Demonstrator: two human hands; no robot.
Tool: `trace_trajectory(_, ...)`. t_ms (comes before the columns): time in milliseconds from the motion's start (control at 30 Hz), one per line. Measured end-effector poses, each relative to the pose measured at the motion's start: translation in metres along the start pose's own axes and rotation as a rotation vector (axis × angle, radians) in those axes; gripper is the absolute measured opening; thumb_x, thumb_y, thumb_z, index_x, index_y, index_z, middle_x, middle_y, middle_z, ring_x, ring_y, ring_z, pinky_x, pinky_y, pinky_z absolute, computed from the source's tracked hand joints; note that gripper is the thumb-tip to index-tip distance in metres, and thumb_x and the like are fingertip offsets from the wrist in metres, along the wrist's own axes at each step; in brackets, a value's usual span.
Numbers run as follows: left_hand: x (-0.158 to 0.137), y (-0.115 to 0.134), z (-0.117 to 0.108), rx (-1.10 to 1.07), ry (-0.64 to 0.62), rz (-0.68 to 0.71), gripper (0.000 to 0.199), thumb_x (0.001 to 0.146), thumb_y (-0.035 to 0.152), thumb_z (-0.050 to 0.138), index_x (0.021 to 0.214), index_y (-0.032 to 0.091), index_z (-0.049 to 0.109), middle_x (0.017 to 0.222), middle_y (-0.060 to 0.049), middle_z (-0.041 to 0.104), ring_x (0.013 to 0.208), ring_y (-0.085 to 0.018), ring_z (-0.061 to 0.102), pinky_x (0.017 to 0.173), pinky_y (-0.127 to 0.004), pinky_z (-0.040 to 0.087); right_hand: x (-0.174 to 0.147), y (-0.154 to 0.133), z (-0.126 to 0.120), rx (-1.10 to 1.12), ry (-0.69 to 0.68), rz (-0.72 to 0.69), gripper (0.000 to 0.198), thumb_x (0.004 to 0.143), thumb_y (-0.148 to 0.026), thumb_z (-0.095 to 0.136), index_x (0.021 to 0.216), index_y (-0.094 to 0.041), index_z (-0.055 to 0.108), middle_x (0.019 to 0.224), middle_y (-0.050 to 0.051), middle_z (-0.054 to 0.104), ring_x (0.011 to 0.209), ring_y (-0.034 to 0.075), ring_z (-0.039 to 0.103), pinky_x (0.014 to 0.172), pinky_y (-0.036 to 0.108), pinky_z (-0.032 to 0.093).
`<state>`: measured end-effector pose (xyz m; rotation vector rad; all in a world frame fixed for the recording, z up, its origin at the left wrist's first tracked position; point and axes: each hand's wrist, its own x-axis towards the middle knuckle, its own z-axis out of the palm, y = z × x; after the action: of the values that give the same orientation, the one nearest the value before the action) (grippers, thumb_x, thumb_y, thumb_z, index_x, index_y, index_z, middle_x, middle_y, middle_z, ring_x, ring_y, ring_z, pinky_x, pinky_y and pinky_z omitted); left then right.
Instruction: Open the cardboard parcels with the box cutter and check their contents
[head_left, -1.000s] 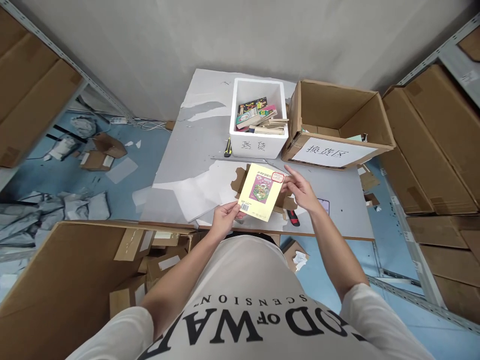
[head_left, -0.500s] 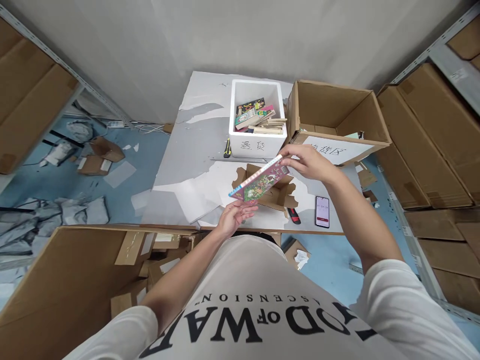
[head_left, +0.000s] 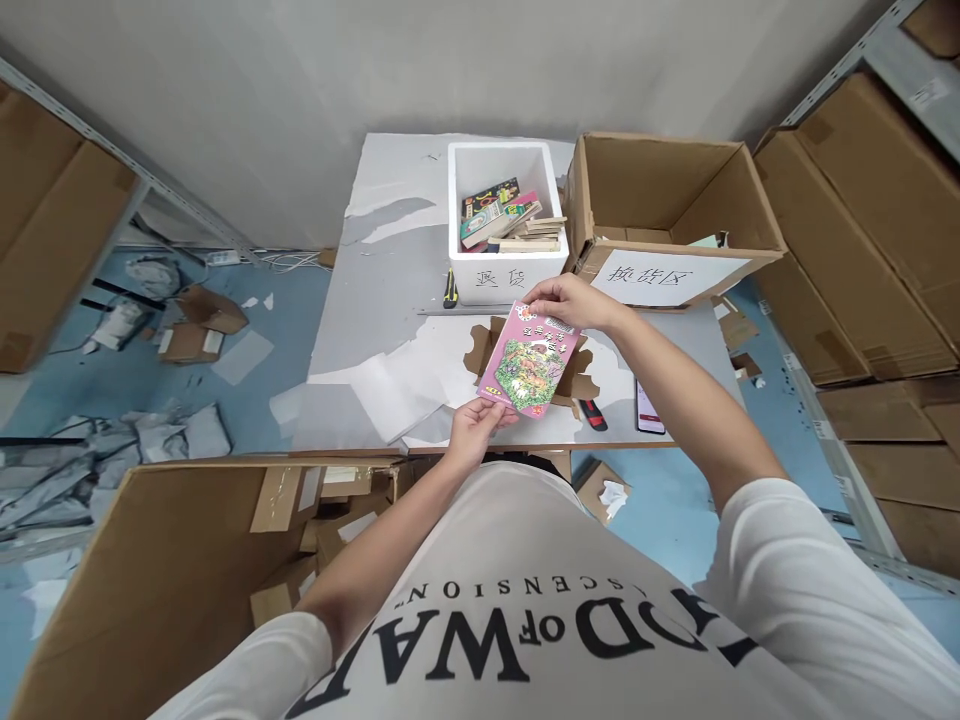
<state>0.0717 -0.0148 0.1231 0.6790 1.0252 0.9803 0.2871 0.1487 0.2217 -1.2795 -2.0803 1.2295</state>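
Observation:
A pink book [head_left: 531, 362] with a colourful green illustration is held up over the table, its cover facing me. My left hand [head_left: 475, 430] pinches its lower left corner, and my right hand [head_left: 571, 303] grips its upper edge. Beneath the book lies an opened small cardboard box [head_left: 576, 378], partly hidden by it. Behind stands a white foam box [head_left: 510, 272] with several books [head_left: 499, 220] inside. To its right is a large cardboard box [head_left: 679, 208] with a handwritten paper sign [head_left: 660, 278] on its front.
A red-and-black cutter [head_left: 593, 415] and a phone [head_left: 649, 408] lie near the table's front edge. A yellow-and-black cutter [head_left: 450, 290] is beside the foam box. White paper [head_left: 390, 395] covers part of the table [head_left: 334, 345]. At lower left stands a big carton [head_left: 172, 560] holding smaller boxes.
The book has turned from a tilted, edge-on position to show its pink cover to me. Both hands still hold it. The camera view has shifted slightly.

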Motion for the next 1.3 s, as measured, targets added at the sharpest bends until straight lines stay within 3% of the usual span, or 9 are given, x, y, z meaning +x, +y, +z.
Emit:
trace_trajectory(200,-0.003,0.000,0.006,-0.095,-0.012,-0.065,0.040,0.060,0.045,0.085,0.076,0.014,0.065,0.072,-0.003,0.072,0.067,-0.014,0.070,0.078,-0.031,0.056,-0.005,0.004,-0.001,0.031,-0.019,0.066,0.017,0.086,-0.028,0.064,0.097,-0.017,0.060,0.056,-0.006,0.053,0.049,0.008,0.043,0.049,0.022,0.035)
trace_trajectory(433,-0.001,0.000,0.008,-0.160,0.046,-0.071,0.042,0.060,0.044,0.085,0.079,0.014,0.062,0.071,-0.002,0.071,0.065,-0.013,0.069,0.071,-0.025,0.054,-0.017,-0.009,-0.017,0.061,-0.122,-0.085,0.017,0.089,-0.029,0.057,0.098,-0.018,0.067,0.083,0.002,0.066,0.068,0.011,0.052,0.061,0.025,0.043)
trace_trajectory(667,0.004,-0.001,0.010,-0.162,0.133,0.148,0.068,0.066,0.040,0.082,0.119,0.025,0.043,0.068,0.005,0.069,0.061,-0.012,0.068,0.071,-0.028,0.056,-0.025,-0.026,-0.031,0.077,-0.078,-0.170,0.024,0.081,-0.037,0.067,0.096,-0.019,0.072,0.096,0.006,0.071,0.086,0.017,0.062,0.078,0.033,0.050)
trace_trajectory(867,0.012,0.012,0.015,-0.039,0.160,0.376,0.042,0.062,0.037,0.084,0.094,0.018,0.065,0.092,-0.007,0.074,0.088,-0.018,0.071,0.084,-0.032,0.056,-0.023,-0.052,-0.049,-0.052,0.035,-0.371,0.026,0.084,-0.045,0.066,0.093,-0.022,0.072,0.094,0.006,0.067,0.090,0.018,0.060,0.082,0.035,0.049)
trace_trajectory(967,0.012,0.022,0.023,-0.037,0.165,0.368,0.041,0.062,0.038,0.083,0.094,0.016,0.069,0.090,-0.008,0.075,0.082,-0.020,0.072,0.083,-0.037,0.057,-0.019,-0.063,-0.057,-0.123,0.111,-0.419,0.023,0.084,-0.045,0.067,0.090,-0.024,0.073,0.097,0.005,0.065,0.095,0.019,0.057,0.083,0.036,0.048)
trace_trajectory(1100,0.011,0.025,0.033,-0.022,0.155,0.314,0.037,0.068,0.045,0.079,0.089,0.015,0.071,0.084,-0.007,0.075,0.065,-0.018,0.071,0.074,-0.036,0.057,-0.018,-0.058,-0.062,-0.122,0.124,-0.299,0.024,0.081,-0.044,0.069,0.090,-0.022,0.074,0.090,0.005,0.067,0.087,0.019,0.059,0.077,0.035,0.049)
trace_trajectory(1300,0.011,0.007,0.037,-0.122,0.100,0.099,0.037,0.062,0.046,0.082,0.076,0.014,0.070,0.076,-0.006,0.074,0.056,-0.013,0.066,0.068,-0.030,0.056,-0.026,-0.014,-0.049,0.061,0.082,-0.011,0.034,0.073,-0.049,0.072,0.086,-0.018,0.078,0.085,0.007,0.074,0.079,0.019,0.063,0.073,0.034,0.050)
